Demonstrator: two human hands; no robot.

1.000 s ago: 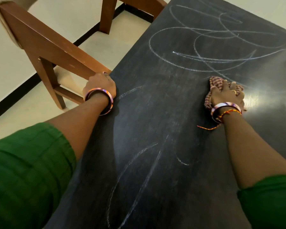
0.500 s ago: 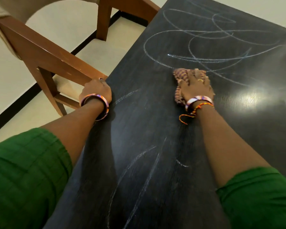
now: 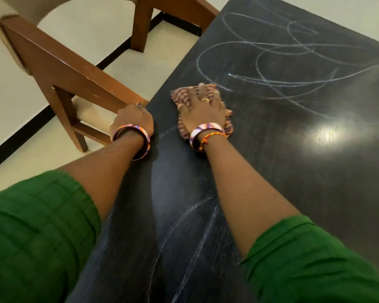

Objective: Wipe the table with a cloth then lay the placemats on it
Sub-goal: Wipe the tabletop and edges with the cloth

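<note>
A dark wooden table point(image 3: 293, 171) carries white chalk scribbles point(image 3: 271, 62) across its far half and fainter streaks near me. My right hand point(image 3: 202, 111) lies flat with spread fingers on a striped reddish cloth point(image 3: 181, 97) and presses it onto the tabletop near the left edge. My left hand point(image 3: 132, 121) grips the table's left edge, with its fingers curled over the side and hidden from view. No placemats are in view.
A brown wooden chair point(image 3: 59, 64) with a pale seat stands close against the table's left side, right by my left hand. Pale floor tiles with a black strip point(image 3: 20, 136) lie beyond it. A bright light reflection point(image 3: 328, 134) shines on the tabletop at right.
My right hand has slid the cloth leftward across the table, from the right-hand middle to near the left edge. My left hand has kept its hold on the edge.
</note>
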